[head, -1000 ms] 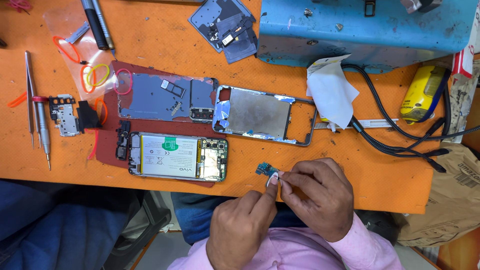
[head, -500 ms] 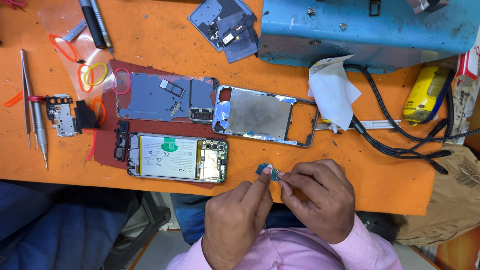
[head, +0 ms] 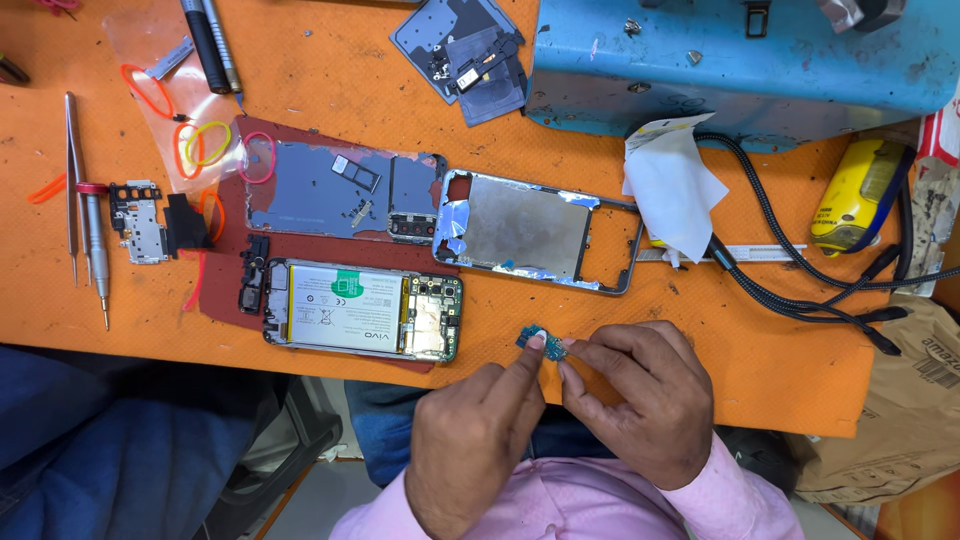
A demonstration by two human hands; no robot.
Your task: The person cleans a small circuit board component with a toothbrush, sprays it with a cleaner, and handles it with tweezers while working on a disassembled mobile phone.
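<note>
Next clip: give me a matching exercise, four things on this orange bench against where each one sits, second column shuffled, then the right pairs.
Things:
1. small blue circuit board
2. opened phone with battery
3. tweezers
4. white tissue

Places:
A. far left of the table
B. below the blue metal box
C. pinched between the fingertips of both hands
D. on the dark red mat, near the table's front edge

Pairs: 1-C, 2-D, 3-A, 4-B
</note>
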